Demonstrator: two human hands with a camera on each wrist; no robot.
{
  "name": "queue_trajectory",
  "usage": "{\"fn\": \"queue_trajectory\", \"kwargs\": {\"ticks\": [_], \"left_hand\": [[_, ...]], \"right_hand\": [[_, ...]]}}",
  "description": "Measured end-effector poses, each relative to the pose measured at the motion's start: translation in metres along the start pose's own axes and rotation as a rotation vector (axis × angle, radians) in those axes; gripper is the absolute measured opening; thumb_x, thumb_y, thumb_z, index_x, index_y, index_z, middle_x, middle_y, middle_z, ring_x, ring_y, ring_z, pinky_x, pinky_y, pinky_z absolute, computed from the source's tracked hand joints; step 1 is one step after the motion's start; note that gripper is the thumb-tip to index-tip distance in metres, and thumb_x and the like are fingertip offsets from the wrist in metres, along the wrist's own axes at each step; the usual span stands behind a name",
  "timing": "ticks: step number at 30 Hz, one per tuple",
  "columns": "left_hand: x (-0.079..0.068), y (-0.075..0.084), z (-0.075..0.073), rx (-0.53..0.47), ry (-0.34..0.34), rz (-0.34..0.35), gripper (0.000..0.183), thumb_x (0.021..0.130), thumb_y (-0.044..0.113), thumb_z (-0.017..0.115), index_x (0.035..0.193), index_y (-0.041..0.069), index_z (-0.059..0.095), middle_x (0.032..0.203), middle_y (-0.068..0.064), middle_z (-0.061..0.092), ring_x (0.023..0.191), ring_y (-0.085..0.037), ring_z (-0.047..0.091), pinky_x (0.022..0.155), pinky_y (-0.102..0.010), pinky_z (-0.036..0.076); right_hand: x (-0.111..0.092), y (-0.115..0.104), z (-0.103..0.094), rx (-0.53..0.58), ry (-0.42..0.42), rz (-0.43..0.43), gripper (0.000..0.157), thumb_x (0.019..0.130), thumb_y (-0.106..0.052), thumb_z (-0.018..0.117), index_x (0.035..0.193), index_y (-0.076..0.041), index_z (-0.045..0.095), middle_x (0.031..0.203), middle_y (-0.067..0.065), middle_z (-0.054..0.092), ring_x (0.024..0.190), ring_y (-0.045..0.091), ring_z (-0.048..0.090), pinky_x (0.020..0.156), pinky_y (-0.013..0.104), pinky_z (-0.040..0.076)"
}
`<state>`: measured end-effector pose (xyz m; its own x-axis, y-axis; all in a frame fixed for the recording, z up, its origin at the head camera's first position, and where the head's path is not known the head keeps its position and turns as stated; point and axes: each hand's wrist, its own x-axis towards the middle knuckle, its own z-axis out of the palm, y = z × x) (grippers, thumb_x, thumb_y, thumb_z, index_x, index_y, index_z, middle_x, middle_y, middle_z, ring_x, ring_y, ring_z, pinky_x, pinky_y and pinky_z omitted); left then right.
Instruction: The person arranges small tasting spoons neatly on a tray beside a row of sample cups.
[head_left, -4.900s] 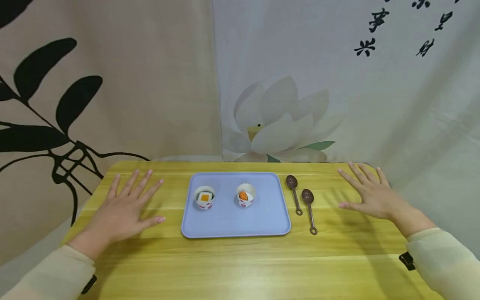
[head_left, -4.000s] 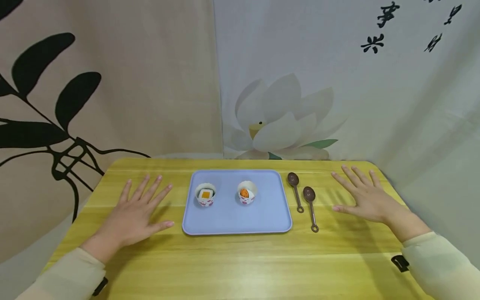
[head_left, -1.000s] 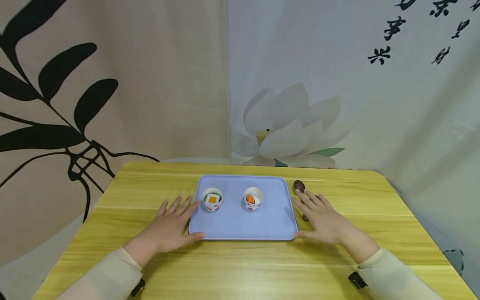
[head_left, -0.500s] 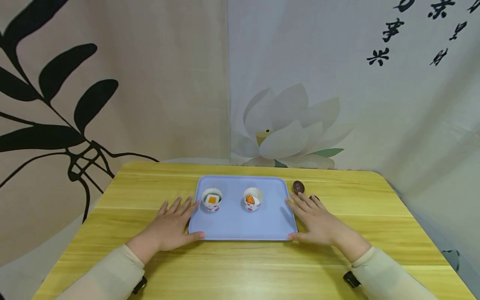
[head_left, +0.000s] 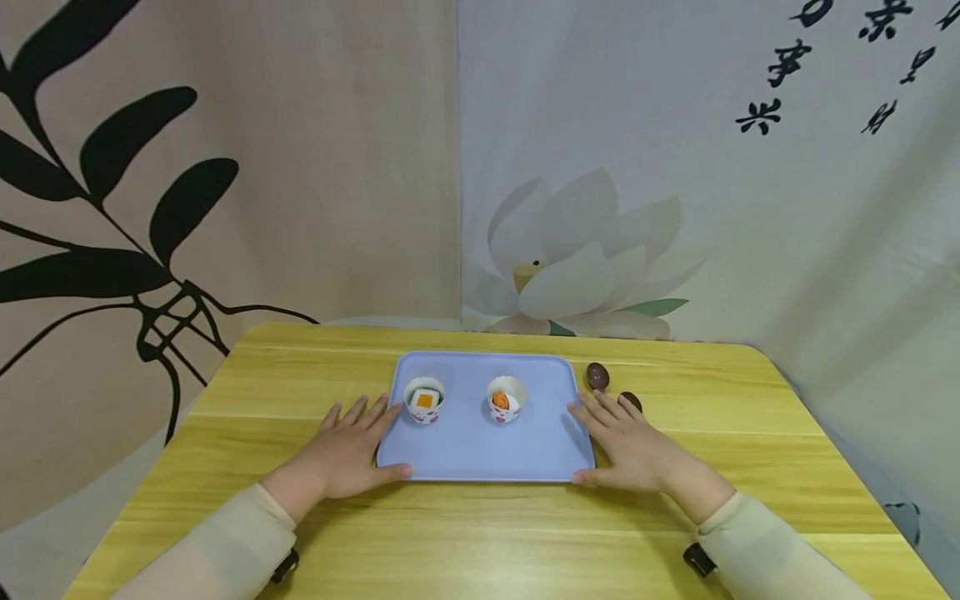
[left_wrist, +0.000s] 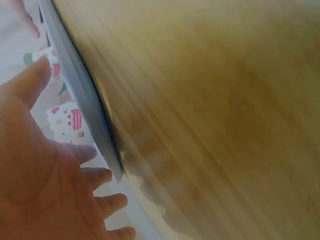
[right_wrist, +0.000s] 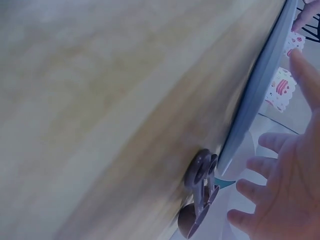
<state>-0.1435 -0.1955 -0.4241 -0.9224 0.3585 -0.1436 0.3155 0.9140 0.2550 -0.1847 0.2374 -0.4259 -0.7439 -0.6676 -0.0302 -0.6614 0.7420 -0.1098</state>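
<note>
A light blue tray (head_left: 487, 454) lies on the wooden table, holding two patterned paper cups. In the left cup (head_left: 424, 418) is a white piece with an orange square on top (head_left: 424, 401); in the right cup (head_left: 510, 413) an orange piece (head_left: 500, 401) shows beside something white. My left hand (head_left: 341, 457), fingers spread, is at the tray's left edge, thumb near its front corner. My right hand (head_left: 633, 448) mirrors it at the right edge. Whether either touches the tray, I cannot tell. Both palms look unfilled in the wrist views.
Two brown spoons, a farther one (head_left: 597, 376) and a nearer one (head_left: 631, 400), lie right of the tray, their handles hidden under my right hand in the head view; the right wrist view shows their ring ends (right_wrist: 200, 165). A printed curtain (head_left: 345, 167) hangs behind the table (head_left: 480, 542).
Both hands have come inward from the table's sides to the tray's edges, the right one passing over the spoons. Over the last second the right hand has shifted slightly left.
</note>
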Motion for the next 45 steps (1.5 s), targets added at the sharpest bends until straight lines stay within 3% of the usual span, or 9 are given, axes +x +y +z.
{"fn": "queue_trajectory", "kwargs": {"ticks": [10,21,45], "left_hand": [[0.0021,0.0002,-0.0003,0.022,-0.034,-0.016,0.103,0.087,0.076,0.052,0.158,0.006,0.027,0.163,-0.019,0.021,0.148,-0.047,0.017,0.115,-0.07,0.008],[0.001,0.001,-0.0011,0.021,-0.026,-0.021,0.105,0.086,0.075,0.056,0.157,0.003,0.03,0.163,-0.018,0.024,0.148,-0.047,0.019,0.115,-0.07,0.009],[0.0025,-0.003,0.0004,-0.003,-0.024,0.001,0.113,0.081,0.079,0.057,0.155,-0.002,0.03,0.163,-0.02,0.023,0.147,-0.046,0.022,0.115,-0.068,0.014]], "right_hand": [[0.0011,0.0031,0.0017,0.026,-0.048,0.022,0.101,0.087,-0.074,0.054,0.157,-0.005,0.031,0.162,0.021,0.024,0.148,0.046,0.019,0.116,0.066,0.017],[0.0018,0.0039,0.0032,0.042,-0.096,0.033,0.101,0.088,-0.075,0.053,0.156,-0.003,0.033,0.163,0.02,0.024,0.149,0.046,0.017,0.116,0.065,0.017],[0.0021,0.0054,0.0027,0.056,-0.095,0.062,0.101,0.086,-0.075,0.056,0.153,-0.001,0.038,0.162,0.017,0.028,0.149,0.046,0.016,0.116,0.066,0.017]]}}
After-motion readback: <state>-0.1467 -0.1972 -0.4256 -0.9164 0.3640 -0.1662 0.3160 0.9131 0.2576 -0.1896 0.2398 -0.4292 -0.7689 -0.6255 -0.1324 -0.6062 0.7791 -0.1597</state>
